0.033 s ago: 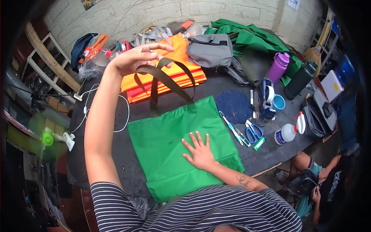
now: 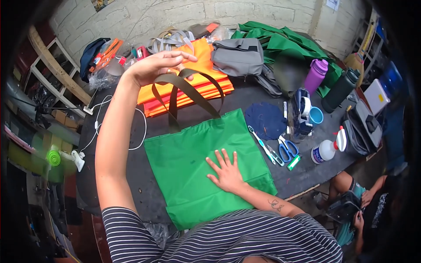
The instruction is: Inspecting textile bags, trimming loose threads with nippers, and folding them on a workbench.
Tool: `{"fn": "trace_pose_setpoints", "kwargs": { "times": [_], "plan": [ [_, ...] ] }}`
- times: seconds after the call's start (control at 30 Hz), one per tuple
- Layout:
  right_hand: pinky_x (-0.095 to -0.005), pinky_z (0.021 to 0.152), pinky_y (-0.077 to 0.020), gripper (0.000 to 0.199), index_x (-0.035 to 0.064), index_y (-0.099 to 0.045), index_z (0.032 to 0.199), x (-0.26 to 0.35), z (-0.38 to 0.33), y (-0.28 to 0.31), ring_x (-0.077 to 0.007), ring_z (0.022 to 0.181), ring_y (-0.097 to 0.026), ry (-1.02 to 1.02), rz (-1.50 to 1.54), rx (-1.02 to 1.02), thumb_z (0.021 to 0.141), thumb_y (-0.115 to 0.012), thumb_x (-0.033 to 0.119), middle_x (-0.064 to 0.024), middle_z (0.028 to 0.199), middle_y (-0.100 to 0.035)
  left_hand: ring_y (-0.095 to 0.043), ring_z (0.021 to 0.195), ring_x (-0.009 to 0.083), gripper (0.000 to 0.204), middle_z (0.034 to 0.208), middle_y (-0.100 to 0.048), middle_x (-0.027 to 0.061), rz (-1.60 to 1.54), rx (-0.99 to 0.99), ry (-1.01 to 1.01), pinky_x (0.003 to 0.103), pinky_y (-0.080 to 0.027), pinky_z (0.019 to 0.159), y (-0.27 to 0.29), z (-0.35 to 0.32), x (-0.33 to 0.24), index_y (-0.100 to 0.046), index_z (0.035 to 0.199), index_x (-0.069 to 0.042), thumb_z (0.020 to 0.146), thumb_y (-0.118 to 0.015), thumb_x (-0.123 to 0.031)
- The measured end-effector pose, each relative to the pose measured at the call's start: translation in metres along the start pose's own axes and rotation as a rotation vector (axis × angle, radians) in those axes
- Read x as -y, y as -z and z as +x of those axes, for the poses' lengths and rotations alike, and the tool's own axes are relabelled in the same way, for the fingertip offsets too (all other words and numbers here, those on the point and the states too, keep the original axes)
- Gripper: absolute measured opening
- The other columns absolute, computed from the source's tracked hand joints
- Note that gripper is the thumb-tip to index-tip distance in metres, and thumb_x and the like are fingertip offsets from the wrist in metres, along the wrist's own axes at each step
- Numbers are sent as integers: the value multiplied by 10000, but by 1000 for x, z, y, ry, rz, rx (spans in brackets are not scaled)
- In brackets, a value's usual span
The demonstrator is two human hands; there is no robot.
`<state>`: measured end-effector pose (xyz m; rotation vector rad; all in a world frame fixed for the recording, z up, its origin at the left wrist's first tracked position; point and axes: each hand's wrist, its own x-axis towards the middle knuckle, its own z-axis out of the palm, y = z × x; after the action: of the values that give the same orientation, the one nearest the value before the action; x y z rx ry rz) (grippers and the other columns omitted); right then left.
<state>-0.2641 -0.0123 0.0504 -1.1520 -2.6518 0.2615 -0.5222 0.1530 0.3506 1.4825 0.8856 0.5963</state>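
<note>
**stitchfan:** Green fabric tote bag (image 2: 193, 171) lies flat on the dark tabletop (image 2: 263, 98), close to the near edge, right in front of the person. Right hand (image 2: 226, 173) is spread out flat on the bag's lower right part, fingers apart, palm down, pressing and not gripping anything.

**bagmod:** And the left hand (image 2: 155, 65)? Looks like it's up in the air.

**stitchfan:** Yep, raised above the far side of the tabletop with the olive handles (image 2: 186, 90) looped over it. Fingers are loosely curled around the straps, so it's holding them up while the bag body stays on the tabletop. The straps run taut from the bag's top edge up to that hand.

**bagmod:** What's around it?

**stitchfan:** Behind the handles, toward the far edge, a stack of orange fabric (image 2: 193, 83), and next to that a grey bag (image 2: 239, 57). Just right of the tote there's a dark blue round patch (image 2: 265, 120), then blue-handled scissors (image 2: 287, 149) near the right edge. A white spray bottle (image 2: 326, 149) lies beside the scissors, right by that edge. Purple bottle (image 2: 315, 75) and a dark green bottle (image 2: 340, 90) stand at the far right corner. White cable (image 2: 140, 127) curls along the left side of the tote.
</note>
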Motion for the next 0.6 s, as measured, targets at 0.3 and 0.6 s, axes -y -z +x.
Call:
{"fn": "trace_pose_setpoints", "kwargs": {
  "times": [0.3, 0.6],
  "plan": [
    [-684, 1065, -79, 633, 218, -321, 1452, -2, 0, 1, -401, 1406, -150, -13, -6, -1, 913, -425, 532, -201, 1498, -245, -672, 687, 312, 86, 781, -675, 167, 1916, -773, 251, 420, -533, 601, -20, 29, 32, -669, 749, -39, 719, -599, -78],
    [-683, 1066, -75, 627, 210, -335, 1446, 2, -1, 2, -402, 1400, -165, -16, -16, 61, 910, -438, 518, -202, 1490, -260, -654, 877, 357, 329, 885, -665, 216, 1221, -1019, 62, 443, -506, 759, 41, 32, 48, -586, 1054, -48, 762, -590, -198]
  ]
}}
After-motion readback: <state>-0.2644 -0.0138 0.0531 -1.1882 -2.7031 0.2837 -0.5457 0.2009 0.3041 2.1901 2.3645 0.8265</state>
